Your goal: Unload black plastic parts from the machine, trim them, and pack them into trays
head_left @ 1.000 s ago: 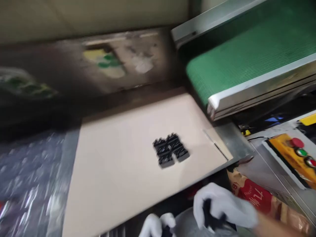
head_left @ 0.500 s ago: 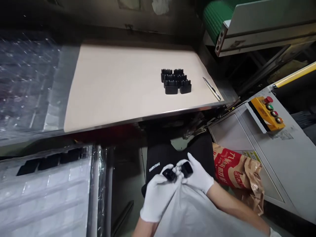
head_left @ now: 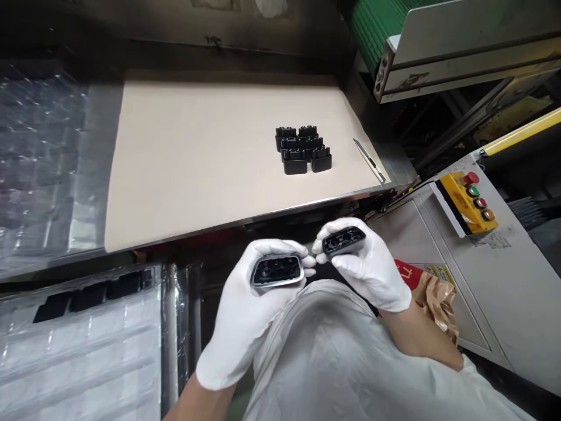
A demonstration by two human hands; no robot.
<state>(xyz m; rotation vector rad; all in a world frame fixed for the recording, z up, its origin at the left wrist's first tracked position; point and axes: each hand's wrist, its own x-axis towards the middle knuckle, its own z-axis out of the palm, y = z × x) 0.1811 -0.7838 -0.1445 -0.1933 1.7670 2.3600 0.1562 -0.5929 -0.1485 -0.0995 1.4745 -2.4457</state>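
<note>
The white-gloved left hand (head_left: 245,316) grips a black plastic housing with a grey rim (head_left: 277,271), and the white-gloved right hand (head_left: 368,272) pinches a black ribbed plastic housing (head_left: 344,241). A cluster of matching black plastic housings (head_left: 303,151) remains on the beige-topped table (head_left: 188,164), apart from the hands.

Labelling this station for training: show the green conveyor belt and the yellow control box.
Green conveyor belt (head_left: 377,35), head view, on the mesh surface.
Yellow control box (head_left: 458,196), head view, on the yellow face.
</note>
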